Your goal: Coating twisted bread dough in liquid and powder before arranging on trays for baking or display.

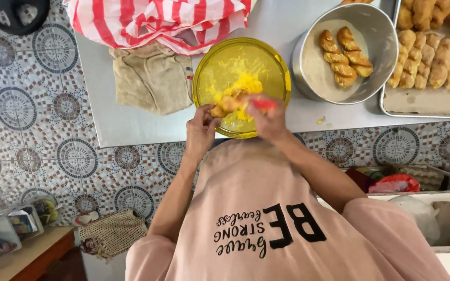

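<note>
In the head view, the person's left hand (200,130) pinches a small twisted pastry (224,105) between fingertips and thumb, holding it over the near edge of a round yellow bowl (279,70) that sits at the centre of a grey metal table (131,125). The right hand (270,120), just beside the left at its three o'clock, is closed around a red-handled tool (264,104); the hand is blurred, so the tool's working end cannot be made out. Inside the bowl lies a bright yellow spread (246,82), smeared across the bottom and heaped near the pastry. At two o'clock from the bowl, just beside it, stands a round metal tub (378,31) holding a few golden twisted pastries (346,57). Farther toward three o'clock, touching the tub's side, a metal tray (423,104) carries many more of the same pastries in rows. At eleven o'clock from the bowl a beige cloth (152,78) lies crumpled on the table, and beyond it, at twelve, rests a red-and-white striped plastic bag (157,21). The table stands on a patterned tile floor (27,119), and the person wears a pink shirt (256,208).
</note>
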